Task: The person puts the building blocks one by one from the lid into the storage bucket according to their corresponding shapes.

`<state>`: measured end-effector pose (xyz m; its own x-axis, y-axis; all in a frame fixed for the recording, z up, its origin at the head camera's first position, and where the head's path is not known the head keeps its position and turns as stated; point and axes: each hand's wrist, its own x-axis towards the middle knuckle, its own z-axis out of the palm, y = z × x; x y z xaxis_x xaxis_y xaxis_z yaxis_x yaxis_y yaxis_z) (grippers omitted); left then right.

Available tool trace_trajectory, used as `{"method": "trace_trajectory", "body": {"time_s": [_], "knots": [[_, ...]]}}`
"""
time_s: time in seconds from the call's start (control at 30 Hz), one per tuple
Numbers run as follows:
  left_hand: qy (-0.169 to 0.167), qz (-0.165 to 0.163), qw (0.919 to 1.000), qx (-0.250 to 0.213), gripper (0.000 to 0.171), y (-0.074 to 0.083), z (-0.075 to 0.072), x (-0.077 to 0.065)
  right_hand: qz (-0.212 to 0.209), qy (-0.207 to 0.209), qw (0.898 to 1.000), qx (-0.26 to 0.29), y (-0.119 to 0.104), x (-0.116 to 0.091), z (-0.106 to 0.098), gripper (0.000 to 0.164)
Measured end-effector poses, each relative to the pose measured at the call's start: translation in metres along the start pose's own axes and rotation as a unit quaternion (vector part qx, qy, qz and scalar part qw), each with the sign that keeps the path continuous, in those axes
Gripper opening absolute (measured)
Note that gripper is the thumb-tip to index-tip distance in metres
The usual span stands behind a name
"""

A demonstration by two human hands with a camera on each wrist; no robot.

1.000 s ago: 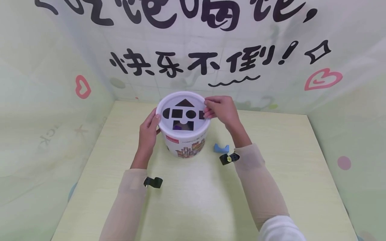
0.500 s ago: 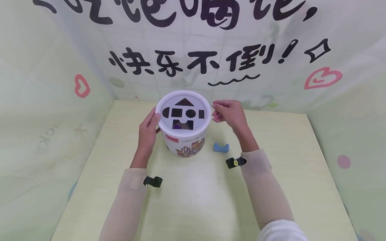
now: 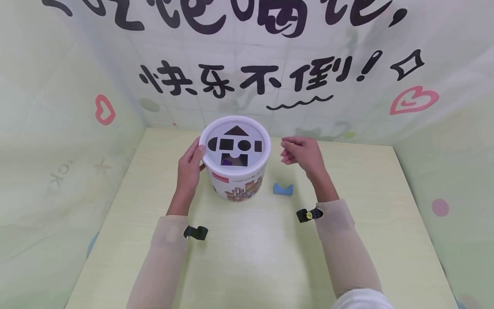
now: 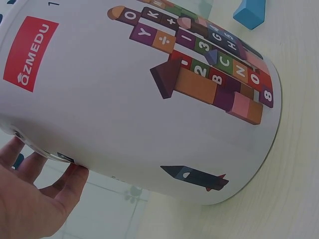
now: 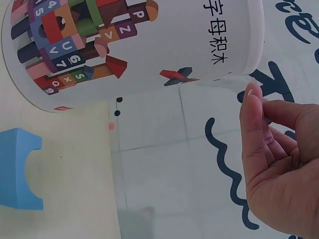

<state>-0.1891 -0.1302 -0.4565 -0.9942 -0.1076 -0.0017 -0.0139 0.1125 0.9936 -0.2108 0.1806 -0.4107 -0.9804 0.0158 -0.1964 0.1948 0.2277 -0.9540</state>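
Observation:
A white block bucket stands upright on the table, printed with colourful letter and number blocks. Its lid has shaped holes, among them a triangle, a circle and an arch; something purple shows through the arch hole. My left hand grips the bucket at its left side, thumb at the lid's rim. To the right of the bucket and apart from it, my right hand hangs in the air, fingers loosely bent, thumb against the index finger, nothing visible between them. A blue arch block lies on the table near the bucket.
The pale wooden table is enclosed by printed sheets on three sides. Behind the bucket, the back sheet carries large black writing. Each wrist wears a black strap over a beige sleeve.
My right hand has come away from the lid's right edge, moving to the right and slightly nearer. The left hand, the bucket and the blue arch block have stayed in place.

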Motion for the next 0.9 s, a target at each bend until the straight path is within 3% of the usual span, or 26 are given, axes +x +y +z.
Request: {"method": "trace_trajectory", "body": {"time_s": [0.43, 0.9], "knots": [[0.003, 0.000, 1.0000, -0.003, 0.048, -0.001, 0.000, 0.001, 0.031, -0.005, 0.999, -0.020, 0.022, -0.008, -0.009, 0.035], [0.001, 0.000, 1.0000, -0.004, 0.048, -0.001, 0.000, 0.000, 0.060, -0.017, 0.998, -0.029, 0.061, -0.016, -0.018, 0.035]]}}
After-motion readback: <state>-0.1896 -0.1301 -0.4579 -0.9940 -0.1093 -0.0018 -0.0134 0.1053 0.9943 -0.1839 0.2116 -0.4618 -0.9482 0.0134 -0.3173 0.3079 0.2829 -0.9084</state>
